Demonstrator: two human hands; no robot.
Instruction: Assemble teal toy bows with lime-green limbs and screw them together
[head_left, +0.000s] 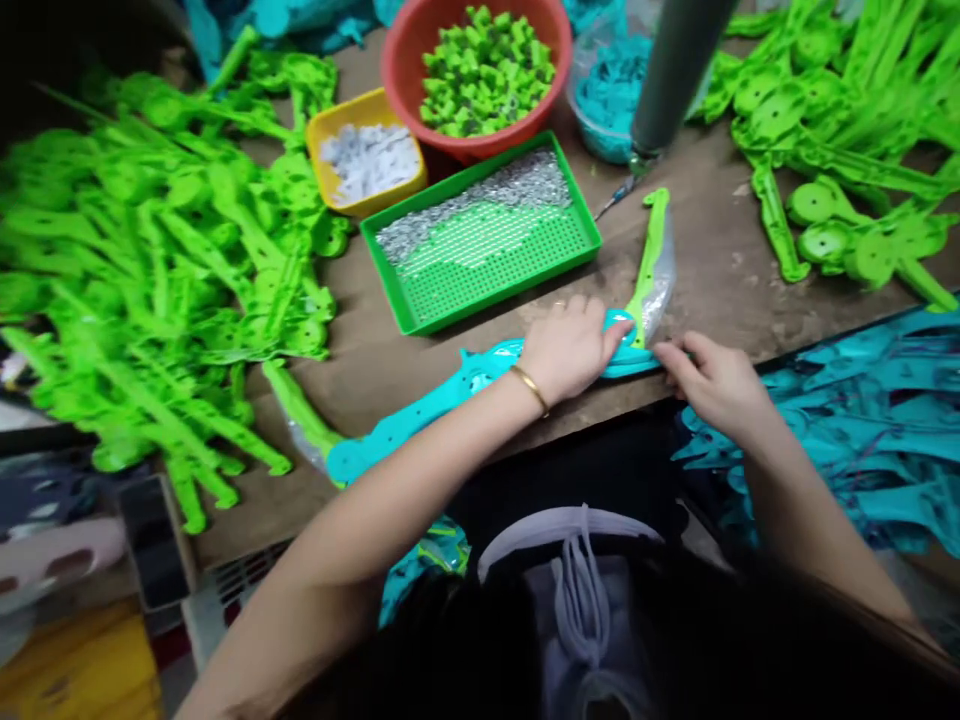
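Observation:
A long blue plastic piece [424, 412] lies across the front of the brown table, with a green arm carrying a clear film at each end. The right green arm [651, 250] points up and away; the left one [304, 415] slants up to the left. My left hand [570, 345] presses on the blue piece near its right end, thumb stretched out and fingers spread. At the right tip of that piece is my right hand [701, 375], its thumb and fingers brought together; whatever they pinch is too small to make out.
Green parts [187, 230] heap up at left, more [832, 130] at right. A green tray [480, 295] of metal bits, yellow box [412, 190], red bowl [480, 148] and dark pole [675, 75] stand behind. Blue parts [862, 430] pile at lower right.

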